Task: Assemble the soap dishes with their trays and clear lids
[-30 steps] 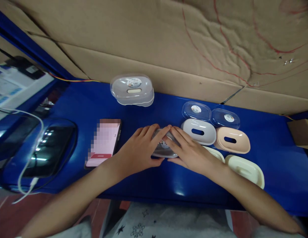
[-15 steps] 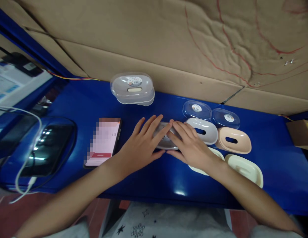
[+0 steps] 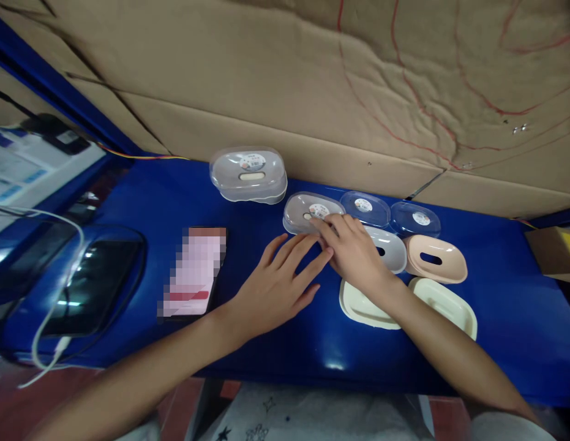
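Note:
A lidded soap box (image 3: 296, 208), grey under a clear cover with a round label, sits near the middle of the blue table. My right hand (image 3: 353, 248) lies over its near right side, fingers stretched out and seemingly touching the cover. My left hand (image 3: 285, 285) is just in front of the box, fingers spread and palm down, with its fingertips close to the right hand. To the right are a grey soap tray (image 3: 392, 251) and a peach soap tray (image 3: 436, 260), each with an oval slot. Cream bases (image 3: 365, 306) lie nearer me, one partly behind my right wrist.
More lidded soap boxes (image 3: 248, 174) stand at the back left, apparently stacked. Two clear lids (image 3: 416, 220) lie behind the trays. A lit phone (image 3: 193, 275) and a dark device (image 3: 94, 288) with a white cable are on the left. Cardboard (image 3: 266, 79) lines the back.
The lidded soap box has moved away from me, beside the clear lids. My right hand has gone forward with it; my left hand has come off the box. The view has shifted slightly.

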Action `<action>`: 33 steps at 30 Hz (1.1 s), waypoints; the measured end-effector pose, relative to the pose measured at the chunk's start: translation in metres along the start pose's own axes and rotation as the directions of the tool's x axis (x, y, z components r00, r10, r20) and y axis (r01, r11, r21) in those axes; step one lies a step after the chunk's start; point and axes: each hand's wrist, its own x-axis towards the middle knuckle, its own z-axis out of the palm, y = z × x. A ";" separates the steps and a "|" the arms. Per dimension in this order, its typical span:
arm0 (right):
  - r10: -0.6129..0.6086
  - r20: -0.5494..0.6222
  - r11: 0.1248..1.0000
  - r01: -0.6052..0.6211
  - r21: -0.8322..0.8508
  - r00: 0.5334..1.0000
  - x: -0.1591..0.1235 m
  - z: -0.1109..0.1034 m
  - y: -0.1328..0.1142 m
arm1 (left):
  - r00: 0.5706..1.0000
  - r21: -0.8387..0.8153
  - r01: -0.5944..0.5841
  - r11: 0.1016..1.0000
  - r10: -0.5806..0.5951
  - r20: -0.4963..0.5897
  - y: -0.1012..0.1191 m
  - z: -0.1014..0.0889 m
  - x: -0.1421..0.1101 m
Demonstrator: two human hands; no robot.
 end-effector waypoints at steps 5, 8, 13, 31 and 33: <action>-0.031 -0.032 0.995 0.034 0.091 0.999 -0.021 -0.029 0.015 | 1.000 -0.021 -0.026 0.999 0.026 -0.008 -0.001 0.000 0.000; 0.006 -0.022 0.996 -0.004 0.084 1.000 -0.052 -0.045 0.030 | 0.997 -0.047 -0.071 0.996 0.072 0.013 0.001 -0.001 0.000; 0.077 -0.029 0.995 -0.075 0.070 0.997 -0.101 -0.038 0.042 | 0.972 -0.134 -0.194 0.972 0.209 0.106 0.006 0.003 -0.002; 0.158 0.031 0.972 -0.161 0.172 0.987 -0.126 -0.032 0.061 | 0.924 -0.155 -0.344 0.926 0.363 0.123 0.011 0.011 -0.005; 0.100 0.068 0.975 -0.111 0.192 0.993 -0.130 -0.038 0.049 | 0.938 -0.116 -0.306 0.945 0.320 0.134 0.010 0.011 -0.006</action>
